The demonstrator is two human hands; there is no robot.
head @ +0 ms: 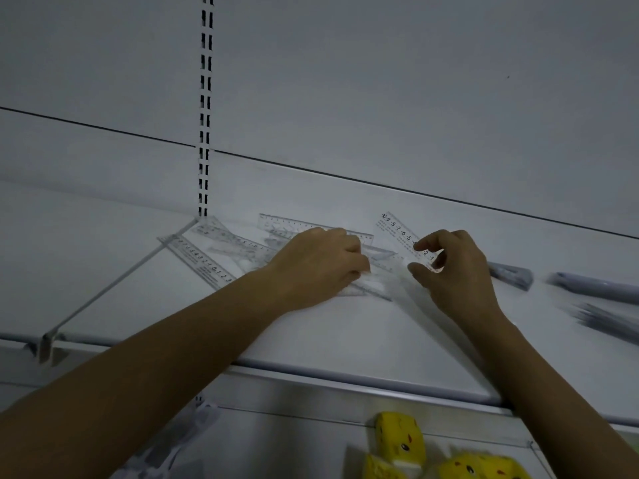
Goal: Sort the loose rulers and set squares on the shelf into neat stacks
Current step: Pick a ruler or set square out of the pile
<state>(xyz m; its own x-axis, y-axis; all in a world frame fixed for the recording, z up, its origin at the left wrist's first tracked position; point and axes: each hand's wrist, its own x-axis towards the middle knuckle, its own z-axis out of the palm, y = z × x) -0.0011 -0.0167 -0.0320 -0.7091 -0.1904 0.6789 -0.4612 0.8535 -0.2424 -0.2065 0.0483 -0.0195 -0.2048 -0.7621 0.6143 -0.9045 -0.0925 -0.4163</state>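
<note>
Head view, looking down onto a white shelf [345, 340] in dim light. Two bare forearms reach in from below.

The left hand [318, 264] lies knuckles-up on a pile [380, 262] of clear set squares and rulers near the middle of the shelf. Its fingers are bent with the tips on the plastic, but I cannot tell whether they grip it or only press it down.

Just to its right, the right hand [453, 267] pinches a clear ruler [397, 231] between thumb and forefinger at its low-numbered end (the printed scale climbs to 10 at the other end). The ruler's free end angles away towards the back wall.

More loose rulers [198, 259] lie crossed to the left of the pile, beside a wire divider [114, 285]. Blurred grey items [511, 275] lie at the right of the shelf. Yellow packs [401, 440] show below the shelf's front edge.
</note>
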